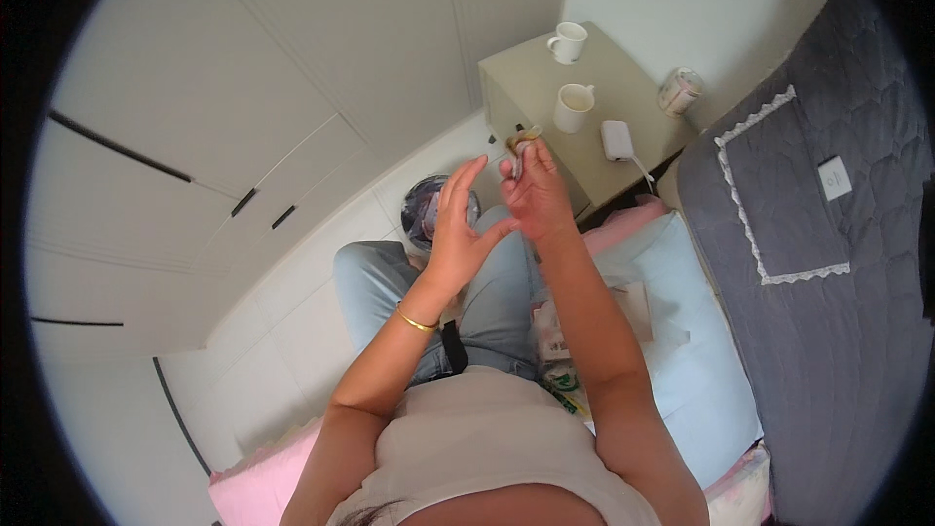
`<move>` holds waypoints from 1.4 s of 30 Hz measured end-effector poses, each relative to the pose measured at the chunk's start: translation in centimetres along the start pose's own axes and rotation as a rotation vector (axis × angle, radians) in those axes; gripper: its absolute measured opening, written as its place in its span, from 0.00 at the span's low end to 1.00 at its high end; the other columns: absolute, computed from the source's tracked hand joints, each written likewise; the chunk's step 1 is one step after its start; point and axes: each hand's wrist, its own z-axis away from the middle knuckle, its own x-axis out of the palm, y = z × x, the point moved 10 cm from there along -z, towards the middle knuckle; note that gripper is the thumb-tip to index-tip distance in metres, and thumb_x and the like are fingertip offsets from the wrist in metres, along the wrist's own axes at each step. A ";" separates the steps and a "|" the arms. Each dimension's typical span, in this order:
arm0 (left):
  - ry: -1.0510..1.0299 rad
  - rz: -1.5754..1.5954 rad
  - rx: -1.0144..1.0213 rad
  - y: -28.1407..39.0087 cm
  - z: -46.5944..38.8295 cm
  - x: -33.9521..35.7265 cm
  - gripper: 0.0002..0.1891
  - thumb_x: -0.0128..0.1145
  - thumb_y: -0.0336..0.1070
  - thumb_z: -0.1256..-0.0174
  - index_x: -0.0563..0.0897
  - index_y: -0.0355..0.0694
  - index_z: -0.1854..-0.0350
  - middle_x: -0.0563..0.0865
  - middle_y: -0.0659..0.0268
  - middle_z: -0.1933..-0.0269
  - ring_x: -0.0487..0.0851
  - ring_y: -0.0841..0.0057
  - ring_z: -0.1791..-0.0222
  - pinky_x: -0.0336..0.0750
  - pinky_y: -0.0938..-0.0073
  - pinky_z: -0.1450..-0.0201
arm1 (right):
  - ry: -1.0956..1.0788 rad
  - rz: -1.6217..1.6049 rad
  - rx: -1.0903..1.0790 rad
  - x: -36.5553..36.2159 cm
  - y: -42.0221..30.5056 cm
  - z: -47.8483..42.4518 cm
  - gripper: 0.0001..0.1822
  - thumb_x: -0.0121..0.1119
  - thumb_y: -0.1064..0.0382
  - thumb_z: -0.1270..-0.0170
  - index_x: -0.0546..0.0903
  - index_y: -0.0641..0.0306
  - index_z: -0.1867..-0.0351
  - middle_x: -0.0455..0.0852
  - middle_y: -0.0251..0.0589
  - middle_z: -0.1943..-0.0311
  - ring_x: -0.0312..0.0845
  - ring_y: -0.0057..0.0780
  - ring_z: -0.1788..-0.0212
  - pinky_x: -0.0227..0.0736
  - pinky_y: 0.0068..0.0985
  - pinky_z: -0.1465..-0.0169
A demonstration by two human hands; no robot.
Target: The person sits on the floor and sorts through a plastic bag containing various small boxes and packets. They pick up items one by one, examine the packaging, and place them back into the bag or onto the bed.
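Note:
My right hand [539, 193] is raised in front of me, its fingers closed around a small crumpled item [524, 142]. That item shows brown-yellow, pale and clear parts, perhaps a wrapper; the fingers hide much of it. My left hand [460, 234] is held close by with nothing in it, its thumb spread from the fingers and reaching toward the right palm. Below the hands, on the floor, stands a dark round bin [421, 215] with crumpled stuff inside, partly covered by my left fingers.
A beige bedside cabinet [621, 77] carries two white mugs [567, 44], a white charger-like box [617, 140] with a cable and a can [681, 91]. Packets [555, 332] lie beside my right thigh near a light blue pillow [701, 380]. Grey wardrobe doors [292, 36] line the left.

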 end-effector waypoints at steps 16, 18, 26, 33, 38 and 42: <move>-0.421 0.158 -0.101 -7.8 0.0 10.9 0.30 0.67 0.38 0.41 0.71 0.44 0.35 0.73 0.57 0.35 0.67 0.56 0.34 0.61 0.59 0.31 | 0.557 0.728 -0.366 -18.0 -18.3 -10.6 0.13 0.57 0.62 0.29 0.79 0.64 0.47 0.85 0.36 0.60 0.82 0.24 0.62 0.80 0.24 0.63; -0.434 0.169 -0.125 -9.1 -0.2 11.3 0.30 0.67 0.38 0.41 0.71 0.44 0.35 0.73 0.58 0.35 0.67 0.57 0.33 0.61 0.60 0.30 | 0.555 0.854 -0.361 -18.5 -18.8 -12.1 0.12 0.57 0.63 0.29 0.80 0.64 0.48 0.85 0.36 0.60 0.82 0.24 0.63 0.81 0.25 0.64; -0.442 0.231 -0.184 -12.4 0.0 12.2 0.26 0.65 0.37 0.40 0.74 0.44 0.39 0.74 0.58 0.36 0.69 0.57 0.34 0.62 0.59 0.32 | 0.537 1.959 -0.558 -13.4 -21.1 -15.6 0.07 0.61 0.67 0.35 0.86 0.62 0.58 0.85 0.44 0.62 0.82 0.33 0.61 0.77 0.29 0.59; -0.473 0.236 -0.218 -13.2 0.0 12.2 0.23 0.64 0.36 0.39 0.76 0.44 0.41 0.75 0.60 0.37 0.70 0.58 0.35 0.62 0.60 0.32 | 0.334 2.156 -0.514 -9.6 -19.8 -17.1 0.06 0.61 0.69 0.38 0.86 0.61 0.62 0.81 0.48 0.62 0.80 0.47 0.62 0.76 0.36 0.56; -0.500 0.255 -0.220 -13.1 0.0 12.5 0.22 0.63 0.36 0.39 0.76 0.43 0.42 0.75 0.60 0.37 0.69 0.58 0.35 0.62 0.60 0.32 | 0.230 2.305 -0.483 -8.3 -18.6 -18.1 0.07 0.59 0.68 0.38 0.85 0.60 0.60 0.80 0.49 0.59 0.81 0.50 0.60 0.77 0.39 0.55; -0.500 0.251 -0.198 -13.1 0.3 12.5 0.21 0.63 0.35 0.38 0.77 0.44 0.42 0.75 0.59 0.37 0.69 0.58 0.35 0.62 0.60 0.32 | 0.174 2.425 -0.360 -8.3 -17.6 -19.3 0.07 0.58 0.67 0.38 0.84 0.60 0.60 0.78 0.49 0.57 0.81 0.49 0.59 0.77 0.40 0.55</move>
